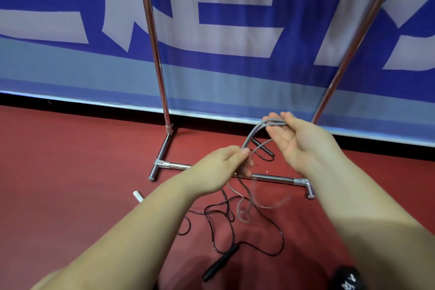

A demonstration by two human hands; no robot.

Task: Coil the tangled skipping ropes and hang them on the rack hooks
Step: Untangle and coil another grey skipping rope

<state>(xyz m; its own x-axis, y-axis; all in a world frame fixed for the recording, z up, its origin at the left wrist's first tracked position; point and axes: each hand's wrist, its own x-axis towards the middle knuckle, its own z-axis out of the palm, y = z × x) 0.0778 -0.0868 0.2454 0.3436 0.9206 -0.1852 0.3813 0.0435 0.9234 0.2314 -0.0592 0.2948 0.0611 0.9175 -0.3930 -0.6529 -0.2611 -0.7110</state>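
A grey skipping rope (255, 130) arcs between my two hands, folded into a few strands. My left hand (221, 167) pinches the strands at their lower end. My right hand (296, 141) holds the upper bend, palm up with the rope over its fingers. The rest of the grey rope hangs loose and blurred down to the floor (244, 207). A black skipping rope (277, 235) lies tangled on the red floor below, one black handle (220, 263) near me and another (262, 148) behind the hands. A white handle (138, 195) lies beside my left forearm.
A chrome rack stands in front of a blue and white banner, with two uprights (157, 54) (353, 49) and a base bar (275, 178) on the floor; its hooks are out of view. A black shoe tip (348, 278) shows at the bottom right.
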